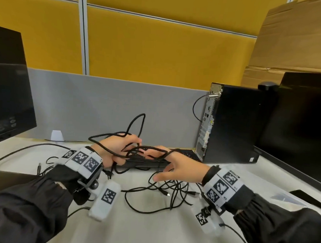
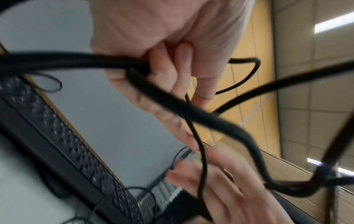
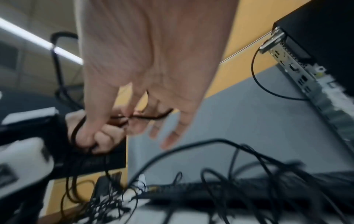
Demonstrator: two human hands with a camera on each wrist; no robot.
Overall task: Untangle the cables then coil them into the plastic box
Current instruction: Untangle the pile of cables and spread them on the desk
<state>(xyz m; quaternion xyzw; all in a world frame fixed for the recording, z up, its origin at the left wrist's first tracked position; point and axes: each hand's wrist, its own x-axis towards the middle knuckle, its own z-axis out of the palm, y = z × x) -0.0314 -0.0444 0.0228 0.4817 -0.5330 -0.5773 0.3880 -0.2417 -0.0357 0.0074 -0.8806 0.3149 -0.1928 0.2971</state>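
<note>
My left hand [image 1: 125, 150] grips a bundle of thick black cable [image 1: 137, 124]; its loops rise above the fist and spill over my wrist. In the left wrist view the fingers [image 2: 164, 75] curl round that thick cable [image 2: 191, 112], and a thin cable [image 2: 201, 151] hangs below. My right hand [image 1: 164, 166] is close to the right of it, fingers spread and straight, with a loop of the thick cable draped over it. In the right wrist view the right hand's fingers [image 3: 178, 121] hold nothing. A tangle of thin black cables [image 1: 170, 192] lies on the desk under the right hand.
A black keyboard [image 1: 186, 153] lies just behind the hands. A black PC tower [image 1: 234, 125] stands at the right, with monitors at the left [image 1: 7, 87] and right [image 1: 304, 125]. More loose cables [image 1: 24, 149] trail on the left. A clear plastic thing [image 1: 284, 199] lies at the right edge.
</note>
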